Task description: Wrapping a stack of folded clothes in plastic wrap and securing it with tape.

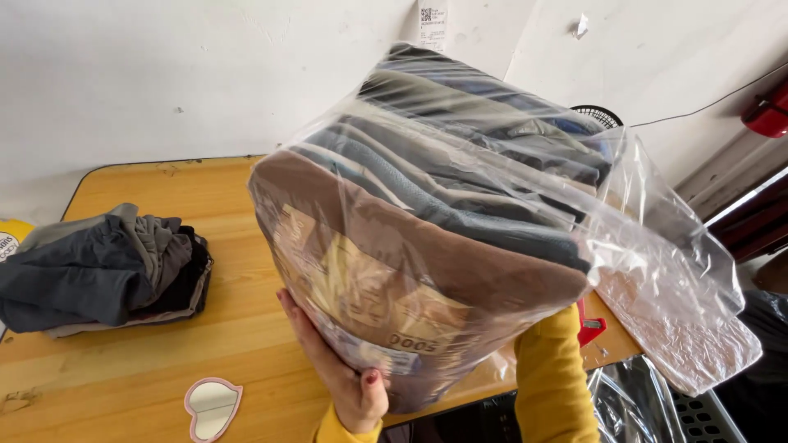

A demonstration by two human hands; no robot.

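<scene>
Wooden table (123, 361) against a white wall. Above its right part, lifted and tilted, a clear plastic bag (460, 205) packed with folded clothes, brown piece foremost. At far left on the tabletop, a pile of grey and dark garments (98, 271). Left hand (341, 377) pressed flat under the bag's lower edge, fingers spread. Right hand hidden behind the bag, grip impossible to tell; only yellow sleeve (554, 377) visible. Near the front edge, a small heart-shaped mirror (213, 406).
</scene>
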